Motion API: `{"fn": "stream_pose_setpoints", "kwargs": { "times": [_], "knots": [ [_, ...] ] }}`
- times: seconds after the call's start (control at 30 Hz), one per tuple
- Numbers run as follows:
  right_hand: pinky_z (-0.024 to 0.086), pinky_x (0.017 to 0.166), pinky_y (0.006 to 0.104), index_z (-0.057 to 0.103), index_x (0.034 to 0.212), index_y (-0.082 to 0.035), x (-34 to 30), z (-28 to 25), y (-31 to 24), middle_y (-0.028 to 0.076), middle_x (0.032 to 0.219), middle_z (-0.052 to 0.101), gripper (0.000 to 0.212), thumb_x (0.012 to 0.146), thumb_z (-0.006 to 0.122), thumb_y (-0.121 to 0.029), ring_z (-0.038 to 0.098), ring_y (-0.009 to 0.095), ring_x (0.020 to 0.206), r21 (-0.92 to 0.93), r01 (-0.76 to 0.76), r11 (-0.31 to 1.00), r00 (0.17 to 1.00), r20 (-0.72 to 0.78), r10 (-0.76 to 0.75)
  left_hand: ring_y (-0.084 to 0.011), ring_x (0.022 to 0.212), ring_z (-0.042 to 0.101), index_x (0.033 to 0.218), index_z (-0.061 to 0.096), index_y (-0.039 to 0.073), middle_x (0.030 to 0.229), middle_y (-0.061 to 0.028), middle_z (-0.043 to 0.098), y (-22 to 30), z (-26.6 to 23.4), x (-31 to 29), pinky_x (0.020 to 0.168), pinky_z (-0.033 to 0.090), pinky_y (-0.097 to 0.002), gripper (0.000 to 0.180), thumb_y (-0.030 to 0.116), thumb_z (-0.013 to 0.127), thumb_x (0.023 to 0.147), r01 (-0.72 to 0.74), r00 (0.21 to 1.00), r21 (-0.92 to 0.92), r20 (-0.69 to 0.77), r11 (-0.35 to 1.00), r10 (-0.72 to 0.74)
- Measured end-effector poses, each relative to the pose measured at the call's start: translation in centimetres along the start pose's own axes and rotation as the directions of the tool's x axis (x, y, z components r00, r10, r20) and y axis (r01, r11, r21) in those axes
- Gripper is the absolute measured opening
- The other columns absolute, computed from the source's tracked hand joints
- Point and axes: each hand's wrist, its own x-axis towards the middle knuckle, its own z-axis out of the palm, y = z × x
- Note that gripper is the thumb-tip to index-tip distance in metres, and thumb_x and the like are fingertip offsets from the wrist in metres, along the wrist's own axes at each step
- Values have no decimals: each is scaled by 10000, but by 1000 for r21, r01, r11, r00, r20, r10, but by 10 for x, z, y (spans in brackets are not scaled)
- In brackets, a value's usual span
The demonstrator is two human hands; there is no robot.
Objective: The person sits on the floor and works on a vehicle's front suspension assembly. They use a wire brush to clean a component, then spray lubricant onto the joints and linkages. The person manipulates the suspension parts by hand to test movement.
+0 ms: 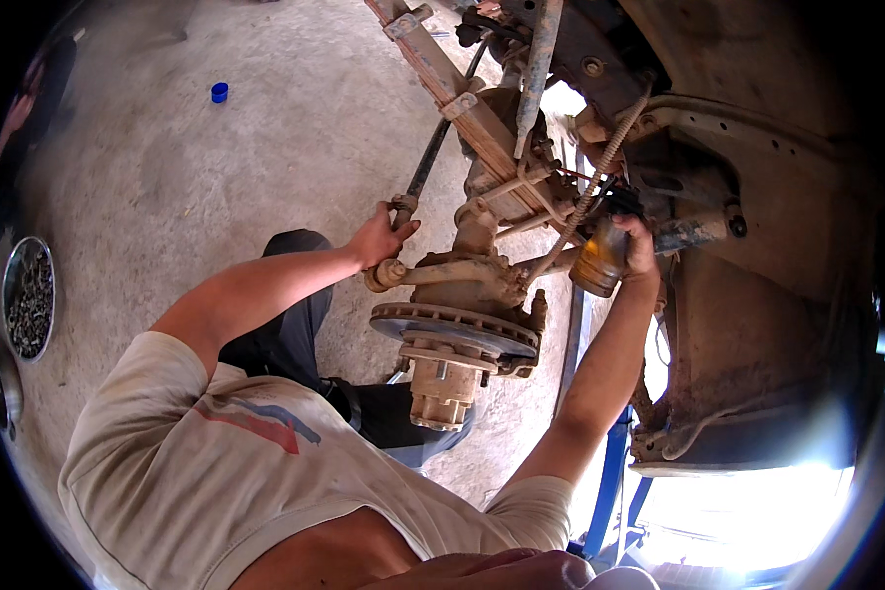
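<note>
My left hand is closed around the end of a dark steering tie rod, just beside the rusty steering arm joint. My right hand grips a see-through bottle with amber liquid and a dark top; it is tilted, next to the coil-wrapped hose. Below and between my hands sit the brake disc and the wheel hub on the dirty axle. The fingers on the far side of the bottle are partly hidden.
A leaf spring and a shock absorber run up above the axle. The wheel-arch panel closes off the right. A metal bowl of small parts and a blue cap lie on the concrete floor.
</note>
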Motion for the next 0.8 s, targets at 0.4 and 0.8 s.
{"fn": "stream_pose_setpoints", "kwargs": {
  "times": [0.4,0.8],
  "knots": [
    [516,876,395,632,1169,-200,-33,-41,30,74,1171,650,519,691,692,-7,637,259,1034,-953,220,210,834,72,-547,-228,704,600,1136,600,33,846,-110,645,-96,50,113,643,496,-390,410,381,527,931,-484,846,107,312,869,432],
    [515,799,338,693,980,12,-349,64,49,150,954,694,476,618,801,-277,653,265,878,-337,61,940,598,-742,-305,-216,718,600,1139,596,43,854,-97,639,-111,190,-35,650,499,-382,398,378,513,940,-255,458,-13,879,967,133]
  ]
}}
